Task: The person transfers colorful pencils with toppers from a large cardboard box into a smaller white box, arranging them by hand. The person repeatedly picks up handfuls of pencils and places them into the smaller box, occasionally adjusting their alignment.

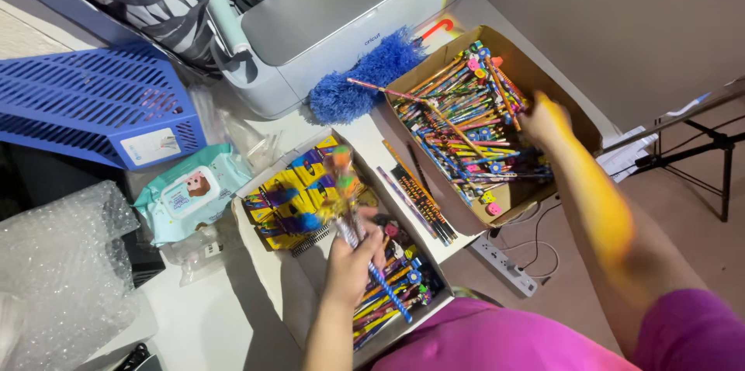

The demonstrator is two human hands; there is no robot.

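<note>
Packages and labels on the worktop, head view.
Soft teal wet-wipe pack (190,192) with white flap label, left of centre. Yellow-and-purple crayon boxes (289,196) stacked in the white box (264,262) at centre. White label (150,146) on blue slotted crate (93,103), upper left. Open brown carton (535,68) of pencils, upper right.

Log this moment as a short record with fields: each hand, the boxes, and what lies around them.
left hand: grips a bunch of pencils upright above the white box
right hand: blurred, reaching into the brown cardboard box; grip unclear
brown cardboard box: full of colourful pencils with eraser tops
white box: yellow crayon packs and more pencils
between boxes: loose dark pencils
nearby: blue duster, wet wipes pack, blue slotted crate, bubble wrap
</note>
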